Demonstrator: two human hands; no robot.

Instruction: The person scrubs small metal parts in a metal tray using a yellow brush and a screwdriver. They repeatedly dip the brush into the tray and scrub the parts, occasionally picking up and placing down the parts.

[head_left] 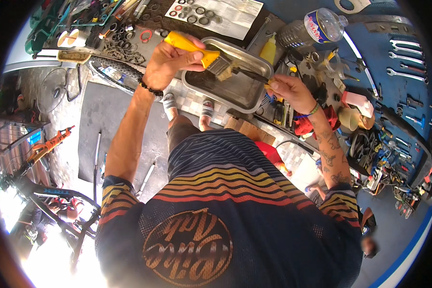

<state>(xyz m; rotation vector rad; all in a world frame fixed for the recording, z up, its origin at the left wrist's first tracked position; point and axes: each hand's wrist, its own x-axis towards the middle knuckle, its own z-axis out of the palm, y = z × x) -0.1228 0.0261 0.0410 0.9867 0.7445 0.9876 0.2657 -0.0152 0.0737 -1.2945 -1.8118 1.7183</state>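
My left hand (175, 60) is closed round the yellow handle of a wide paintbrush (192, 47). The brush tilts down to the right, its pale bristles over a shallow metal tray (191, 79). My right hand (293, 92) pinches one end of a slim dark part (250, 75) above the tray's right side. That part's far end meets the bristles or lies just beside them; its exact kind cannot be made out. The tray's bottom looks dark and wet.
Rings and seals lie on a paper sheet (240, 18) behind the tray. To the right stand a yellow squeeze bottle (269, 49) and a large clear plastic bottle (317, 28). Wrenches (406, 56) hang on the blue wall board. A bicycle frame (57, 209) stands at lower left.
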